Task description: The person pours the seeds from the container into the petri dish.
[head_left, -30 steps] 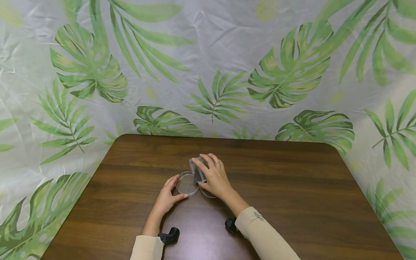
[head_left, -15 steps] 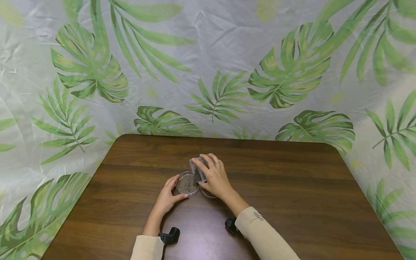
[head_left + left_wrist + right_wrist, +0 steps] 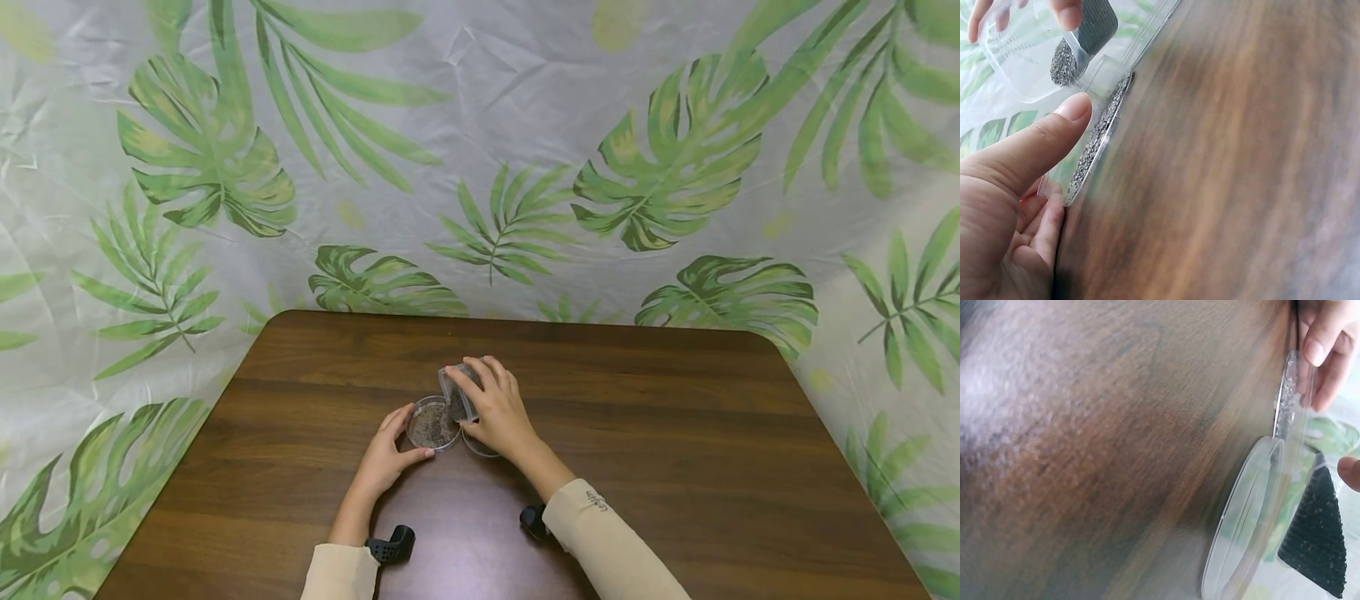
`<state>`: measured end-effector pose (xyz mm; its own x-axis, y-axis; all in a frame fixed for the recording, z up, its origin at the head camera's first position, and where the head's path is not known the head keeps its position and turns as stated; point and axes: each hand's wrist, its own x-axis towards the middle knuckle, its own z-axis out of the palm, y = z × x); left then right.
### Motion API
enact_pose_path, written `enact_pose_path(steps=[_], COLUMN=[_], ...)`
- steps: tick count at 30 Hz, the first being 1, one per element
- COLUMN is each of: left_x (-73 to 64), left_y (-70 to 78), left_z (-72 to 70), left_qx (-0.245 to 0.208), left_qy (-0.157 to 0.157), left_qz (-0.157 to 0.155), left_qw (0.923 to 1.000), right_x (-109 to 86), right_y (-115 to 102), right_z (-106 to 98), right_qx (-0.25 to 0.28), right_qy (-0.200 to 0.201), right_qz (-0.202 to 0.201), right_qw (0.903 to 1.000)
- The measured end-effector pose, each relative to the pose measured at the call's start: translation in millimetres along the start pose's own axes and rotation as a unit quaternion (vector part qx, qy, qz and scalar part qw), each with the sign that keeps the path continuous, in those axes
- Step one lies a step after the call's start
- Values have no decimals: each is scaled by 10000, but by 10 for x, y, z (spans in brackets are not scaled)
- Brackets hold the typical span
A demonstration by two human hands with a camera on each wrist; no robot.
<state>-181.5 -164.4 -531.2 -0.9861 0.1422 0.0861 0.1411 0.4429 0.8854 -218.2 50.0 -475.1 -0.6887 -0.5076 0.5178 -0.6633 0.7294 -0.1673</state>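
Observation:
My left hand holds a clear petri dish at its left side, thumb in front and fingers behind. Dark grey granules are spread across the dish floor. Tilted over the dish's right edge is a clear plastic box, gripped by my right hand. More dark granules are heaped at the box's lowered corner. Right beside the dish, partly under my right hand, lies another clear round dish or lid; its wall shows up close in the right wrist view.
All of this stands on a brown wood-grain table. Behind the table's far edge hangs a pale cloth printed with green leaves. Black wrist devices sit on both wrists.
Dark granules have spread over the petri dish, which held far fewer a second ago. Both hands have stayed nearly in place; the box keeps its tilt.

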Motion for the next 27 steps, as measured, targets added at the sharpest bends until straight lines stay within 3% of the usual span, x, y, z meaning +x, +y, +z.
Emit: enact_pose_path(steps=[13,27], left_x=[-4,5], left_y=[-15,-18], left_z=[11,12], left_qx=[28,45], left_qy=[111,158], left_qz=[130,161], left_qw=[9999,9997], right_x=[-42,-90], right_y=[27,81], right_z=[42,49], right_qx=[122,678], right_qy=[124,110], right_qz=[141,784], right_qw=[9997,9946])
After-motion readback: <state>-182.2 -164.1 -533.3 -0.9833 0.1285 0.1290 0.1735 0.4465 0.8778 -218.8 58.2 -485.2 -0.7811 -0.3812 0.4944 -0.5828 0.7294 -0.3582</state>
